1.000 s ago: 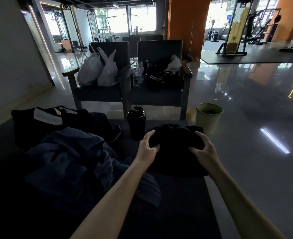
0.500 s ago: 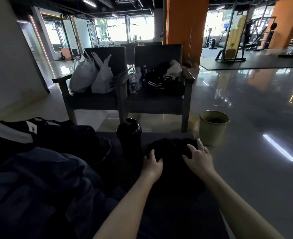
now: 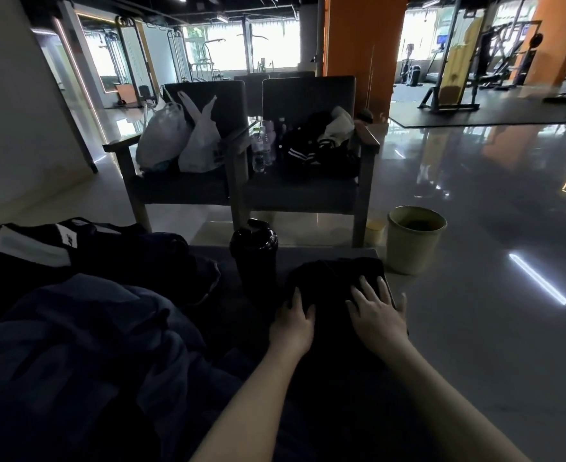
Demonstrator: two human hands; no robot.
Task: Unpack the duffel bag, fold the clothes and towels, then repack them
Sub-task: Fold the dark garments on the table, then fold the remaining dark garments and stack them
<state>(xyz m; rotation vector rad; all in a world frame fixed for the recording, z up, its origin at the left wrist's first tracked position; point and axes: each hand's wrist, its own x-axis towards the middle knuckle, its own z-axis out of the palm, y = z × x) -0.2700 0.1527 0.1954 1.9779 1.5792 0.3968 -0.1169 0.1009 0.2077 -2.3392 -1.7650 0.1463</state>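
No text, number or brand name can be read. A small dark mark is carried on the white panel (image 3: 31,250) of the black duffel bag (image 3: 108,255), but it is too small and dim to be deciphered. Dark print is seen low on the white plastic bag (image 3: 199,141) set on the left armchair (image 3: 174,190); its characters cannot be resolved. A lit screen (image 3: 441,39) in the far gym area is blurred.
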